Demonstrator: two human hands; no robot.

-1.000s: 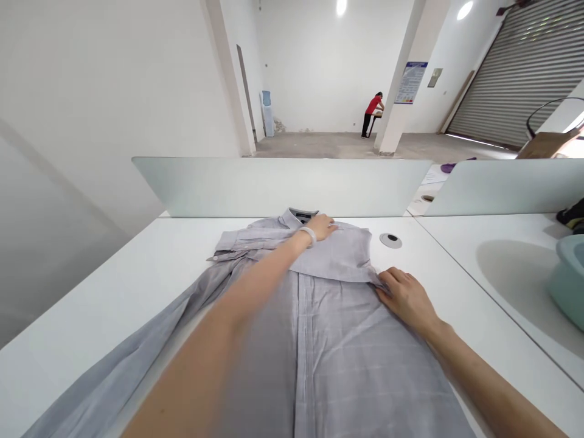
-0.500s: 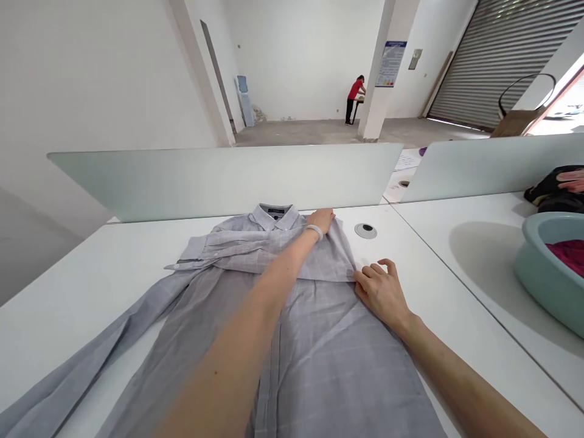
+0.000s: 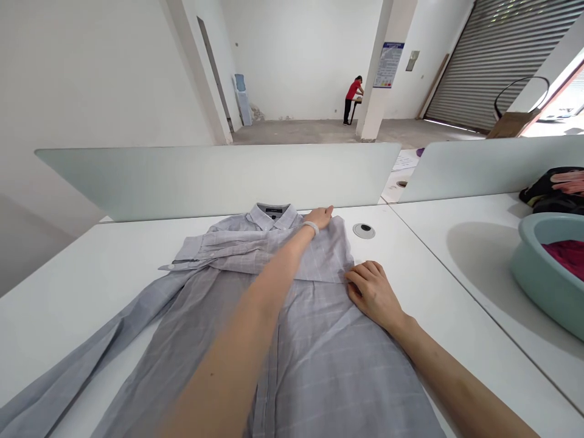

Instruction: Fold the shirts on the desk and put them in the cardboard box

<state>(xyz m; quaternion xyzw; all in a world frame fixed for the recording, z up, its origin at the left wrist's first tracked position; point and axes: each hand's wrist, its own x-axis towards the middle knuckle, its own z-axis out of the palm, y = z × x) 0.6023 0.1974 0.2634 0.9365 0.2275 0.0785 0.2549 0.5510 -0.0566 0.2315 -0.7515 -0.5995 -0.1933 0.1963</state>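
Observation:
A light grey, faintly checked button-up shirt [image 3: 319, 353] lies front up on the white table, collar at the far end. One sleeve [image 3: 246, 249] is folded across its chest, cuff toward the left; the other sleeve [image 3: 104, 340] trails down to the lower left. Reaching across the shirt, my left hand [image 3: 319, 217], with a pale band on the wrist, is closed at the right shoulder, one digit sticking up; its other fingers are mostly hidden. My right hand [image 3: 371, 292] has curled fingers closed on the folded sleeve's lower right corner.
To the right stands a pale green basin [image 3: 547, 274] with dark red cloth inside, near a dark bundle [image 3: 554, 188]. Frosted partitions [image 3: 219, 182] line the table's far edge. A round cable-hole cover [image 3: 364, 230] sits beside the shirt. A person in red [image 3: 353, 97] is far behind.
My right hand has shifted slightly left, and its raised finger has come down beside the others. The sleeve's right edge lies less taut. A digit of my left hand now points up.

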